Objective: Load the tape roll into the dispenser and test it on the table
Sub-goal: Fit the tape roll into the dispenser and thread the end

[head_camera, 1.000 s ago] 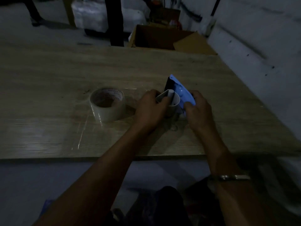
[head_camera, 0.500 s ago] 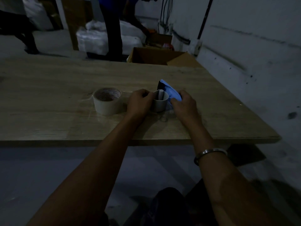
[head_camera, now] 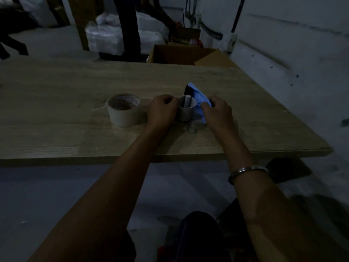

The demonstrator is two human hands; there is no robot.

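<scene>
A blue tape dispenser (head_camera: 198, 99) lies on the wooden table (head_camera: 75, 129) with its pale round hub (head_camera: 186, 110) facing up. My left hand (head_camera: 163, 110) grips the left side of the hub. My right hand (head_camera: 217, 112) holds the dispenser's blue body from the right. A full roll of clear packing tape (head_camera: 123, 109) stands flat on the table, just left of my left hand and apart from it. The scene is dim.
An open cardboard box (head_camera: 188, 55) stands on the floor beyond the table's far edge. A person's dark legs (head_camera: 130, 29) and white bags (head_camera: 105, 38) are behind it. A white wall (head_camera: 292, 53) runs close along the table's right side.
The dispenser went from tilted up between my hands to resting on the table with the hub upward. My view pulled back and up. Both hands kept their hold.
</scene>
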